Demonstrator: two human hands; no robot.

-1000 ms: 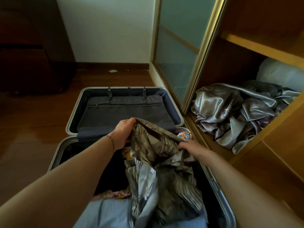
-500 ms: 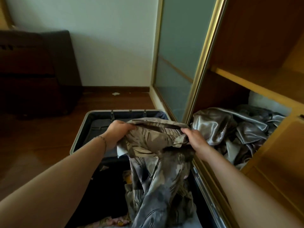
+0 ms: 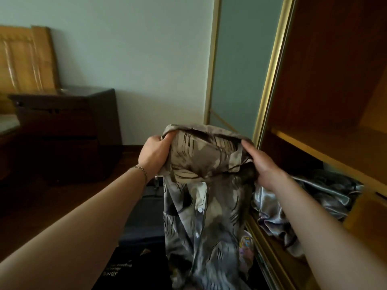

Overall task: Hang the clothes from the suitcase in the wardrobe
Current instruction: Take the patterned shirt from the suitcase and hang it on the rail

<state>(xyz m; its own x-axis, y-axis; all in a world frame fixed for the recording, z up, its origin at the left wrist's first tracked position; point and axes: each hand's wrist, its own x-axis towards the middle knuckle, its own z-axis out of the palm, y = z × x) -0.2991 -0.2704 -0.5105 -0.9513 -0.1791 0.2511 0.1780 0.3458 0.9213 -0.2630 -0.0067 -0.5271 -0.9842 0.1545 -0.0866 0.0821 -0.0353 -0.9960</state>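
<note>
Centre frame: both hands hold up a patterned button-up shirt (image 3: 207, 185), grey-beige with dark streaks. Left hand (image 3: 155, 155) has its grip closed on the shirt's upper left edge, fingers curled into the fabric; a thin bracelet (image 3: 140, 171) sits on that wrist. Right hand (image 3: 261, 166) has its grip closed on the upper right edge near the collar, thumb on top. Shirt hangs down from both grips to the bottom of the frame, white buttons showing along the placket.

Lower centre, behind and below the shirt: open suitcase (image 3: 144, 216), dark lining.

Right side: open wardrobe (image 3: 326, 147), wooden shelf, gold-framed sliding door (image 3: 236, 65). On the lower shelf, a crumpled silver satin cloth (image 3: 310, 197).

Left: dark wooden cabinet (image 3: 62, 130) against the wall.
</note>
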